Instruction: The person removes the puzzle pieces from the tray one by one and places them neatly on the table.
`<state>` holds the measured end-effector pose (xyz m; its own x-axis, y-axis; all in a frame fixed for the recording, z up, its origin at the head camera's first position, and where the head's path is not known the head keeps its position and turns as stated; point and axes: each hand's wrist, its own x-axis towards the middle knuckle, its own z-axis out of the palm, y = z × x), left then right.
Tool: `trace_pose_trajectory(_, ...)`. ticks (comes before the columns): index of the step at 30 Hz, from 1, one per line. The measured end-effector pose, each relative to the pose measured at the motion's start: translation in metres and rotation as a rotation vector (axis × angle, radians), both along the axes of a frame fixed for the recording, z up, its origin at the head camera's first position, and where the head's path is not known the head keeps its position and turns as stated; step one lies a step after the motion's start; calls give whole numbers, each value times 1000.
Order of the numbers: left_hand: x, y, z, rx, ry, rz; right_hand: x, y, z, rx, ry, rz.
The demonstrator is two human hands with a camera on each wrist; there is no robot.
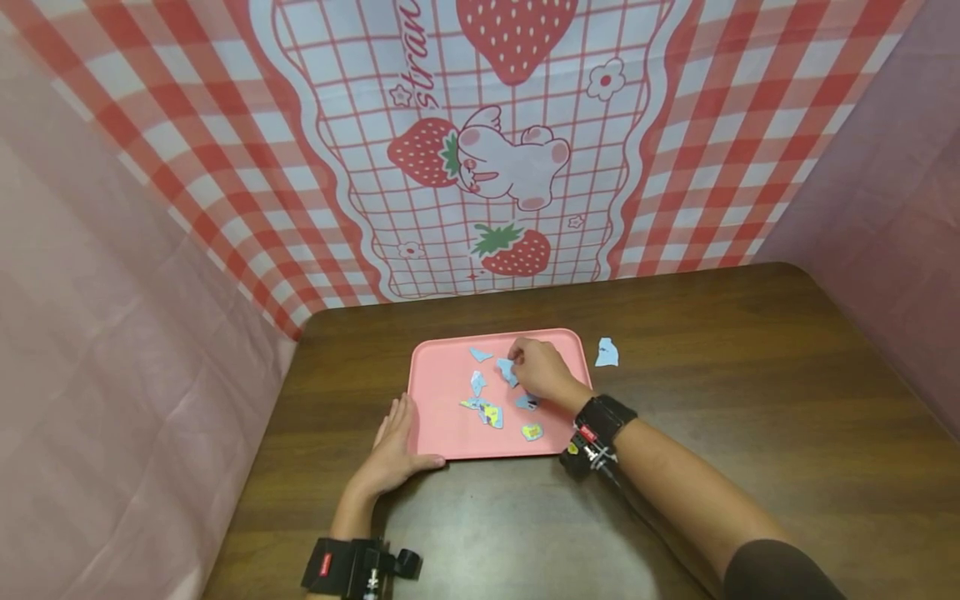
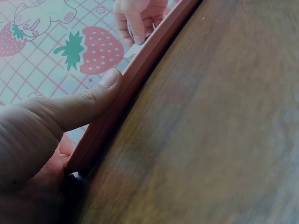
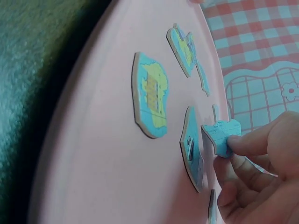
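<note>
My right hand (image 1: 546,368) pinches a light blue puzzle piece (image 3: 219,133) between thumb and fingers, above the right half of the pink tray (image 1: 435,429). Around it lie more flat pieces: a blue one with a dark mark (image 3: 191,147) nearest the hand, and a yellow-and-blue one (image 3: 153,95) toward the front. Two or more pieces (image 1: 491,415) sit against each other mid-tray, yellow and blue. Farther back are two pale blue pieces, one a narrow triangle (image 1: 480,355). My left hand (image 1: 390,450) rests at the tray's front left corner, fingers extended along the side, thumb (image 2: 100,93) against the front rim.
On the brown wooden table (image 1: 712,358), a single light blue piece (image 1: 607,352) lies right of the tray. A red-and-white strawberry cloth (image 1: 510,167) hangs behind the table, with pink cloth at both sides. Each wrist wears a black strap with a camera.
</note>
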<state>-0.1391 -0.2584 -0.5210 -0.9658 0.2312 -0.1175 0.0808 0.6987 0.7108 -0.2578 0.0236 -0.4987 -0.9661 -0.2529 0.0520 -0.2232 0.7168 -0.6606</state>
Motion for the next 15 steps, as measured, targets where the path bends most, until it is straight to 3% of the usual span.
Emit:
trace_pose_trajectory(6, 0, 1, 1, 0, 2, -5, 0, 3, 0, -87, -4, -4)
trace_pose_trajectory(15, -1, 0, 1, -1, -8, -4, -1, 13, 1, -193, -112, -18)
